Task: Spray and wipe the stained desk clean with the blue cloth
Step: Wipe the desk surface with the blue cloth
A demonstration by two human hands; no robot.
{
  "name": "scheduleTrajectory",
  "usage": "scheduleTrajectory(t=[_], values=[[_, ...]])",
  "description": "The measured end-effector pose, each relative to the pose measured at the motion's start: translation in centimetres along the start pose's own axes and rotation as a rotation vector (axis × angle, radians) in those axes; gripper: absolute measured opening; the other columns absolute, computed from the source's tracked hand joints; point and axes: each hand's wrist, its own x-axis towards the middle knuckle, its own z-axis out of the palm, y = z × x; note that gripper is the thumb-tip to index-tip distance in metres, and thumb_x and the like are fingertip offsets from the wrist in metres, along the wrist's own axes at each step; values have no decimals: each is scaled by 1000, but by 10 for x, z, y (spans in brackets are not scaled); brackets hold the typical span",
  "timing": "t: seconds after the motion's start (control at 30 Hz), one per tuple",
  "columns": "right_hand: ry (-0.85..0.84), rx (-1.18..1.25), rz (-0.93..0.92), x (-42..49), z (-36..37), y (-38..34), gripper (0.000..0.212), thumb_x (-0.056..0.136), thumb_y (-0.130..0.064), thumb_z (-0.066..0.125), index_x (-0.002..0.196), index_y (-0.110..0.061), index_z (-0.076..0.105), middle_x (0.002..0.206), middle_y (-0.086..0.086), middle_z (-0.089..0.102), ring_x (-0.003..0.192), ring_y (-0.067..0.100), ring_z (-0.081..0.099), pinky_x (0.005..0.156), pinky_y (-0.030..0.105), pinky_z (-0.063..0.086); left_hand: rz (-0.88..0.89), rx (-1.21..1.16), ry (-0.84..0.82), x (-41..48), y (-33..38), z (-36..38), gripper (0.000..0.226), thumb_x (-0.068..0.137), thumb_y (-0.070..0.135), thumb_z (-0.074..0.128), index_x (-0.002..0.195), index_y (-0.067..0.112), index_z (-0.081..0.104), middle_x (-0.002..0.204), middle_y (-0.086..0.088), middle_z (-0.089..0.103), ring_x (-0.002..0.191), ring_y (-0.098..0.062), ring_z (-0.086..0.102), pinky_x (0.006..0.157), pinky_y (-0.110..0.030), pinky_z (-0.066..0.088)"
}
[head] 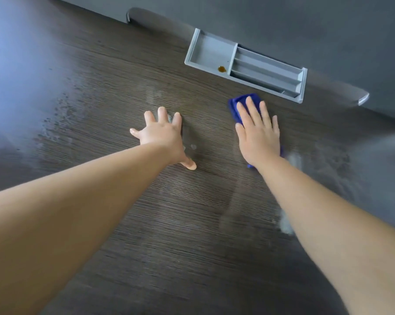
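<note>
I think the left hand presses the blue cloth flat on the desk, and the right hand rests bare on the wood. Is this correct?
Not quite: the hands are swapped. The head view shows the right hand pressing the blue cloth flat on the desk, while the left hand rests bare on the wood.

The blue cloth [242,105] is pressed flat on the wet desk [123,76] by the right hand [258,135]; the left hand [162,135] is spread beside, perhaps touching.

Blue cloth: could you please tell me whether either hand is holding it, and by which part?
The right hand presses flat on the blue cloth, palm covering its middle, with no closed grip. The left hand rests bare on the desk.
</note>
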Motion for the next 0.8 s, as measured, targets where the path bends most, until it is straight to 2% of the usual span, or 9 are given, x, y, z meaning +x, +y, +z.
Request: scheduleTrajectory(t=[0.1, 0.3, 0.33, 0.4, 0.47, 0.53, 0.67, 0.73, 0.8], values=[[32, 50, 201, 1, 2, -57, 54, 102, -41, 18, 152, -28, 3, 160, -4, -3, 146, 24, -5, 117, 50, 3, 3, -7, 6, -1, 0, -1, 124, 44, 68, 80, 143, 24, 19, 142, -6, 15, 132, -34, 16, 100, -66, 31], [-18, -49, -441, -43, 10, -35, 53, 97, -41, 22, 148, -27, 28, 156, -2, 23, 144, 27, 18, 113, 54, 19, 41, -71, 81, -4, -11, 0, 113, 48, 66, 79, 138, 25, 26, 140, -3, 23, 129, -29, 23, 95, -55, 41], [-8, -54, -412, -36, 10, -24, 52, 98, -40, 23, 147, -27, 29, 156, -3, 24, 144, 26, 19, 113, 55, 20, 42, -115, 120, -6, -18, -2, 109, 49, 64, 80, 137, 24, 28, 139, -2, 24, 128, -27, 27, 90, -47, 44], [0, 2, -138, -16, 5, -21, 49, 101, -39, 24, 149, -30, 22, 158, -5, 17, 146, 24, 11, 115, 55, 14, 30, -188, 191, -7, -35, -5, 103, 54, 59, 81, 136, 22, 30, 140, -2, 24, 126, -25, 32, 82, -40, 44], [43, 79, 188, 7, 4, -47, 51, 102, -40, 20, 151, -30, 11, 160, -5, 4, 147, 24, -1, 117, 53, 5, 4, -197, 223, -8, -55, -7, 102, 55, 58, 81, 136, 20, 31, 142, -2, 22, 129, -26, 29, 85, -41, 45], [47, 123, 289, 18, 4, -89, 54, 102, -43, 17, 152, -27, 4, 160, -3, -3, 146, 26, -7, 116, 53, 0, -29, -137, 217, -7, -72, -7, 108, 53, 61, 81, 139, 21, 29, 145, -3, 19, 134, -27, 18, 94, -45, 41], [-11, 37, -176, -5, 11, -124, 54, 101, -42, 21, 152, -27, 10, 160, -2, 3, 147, 26, -1, 117, 52, 4, -86, -50, 145, 0, -91, -6, 131, 44, 69, 79, 147, 25, 12, 152, -6, 5, 142, -30, -2, 115, -49, 14], [6, 9, -445, -12, 11, -97, 52, 98, -40, 24, 149, -27, 24, 158, -1, 17, 145, 27, 13, 114, 54, 13, -88, -75, 126, 5, -93, -6, 135, 38, 72, 79, 146, 27, 12, 151, -5, 7, 141, -31, 3, 114, -51, 17], [4, -47, -498, -4, 9, -66, 51, 97, -39, 26, 148, -28, 28, 157, -3, 22, 145, 25, 17, 113, 55, 16, -76, -70, 111, 9, -95, -5, 137, 35, 74, 77, 146, 26, 13, 150, -4, 11, 139, -31, 9, 112, -51, 21]])
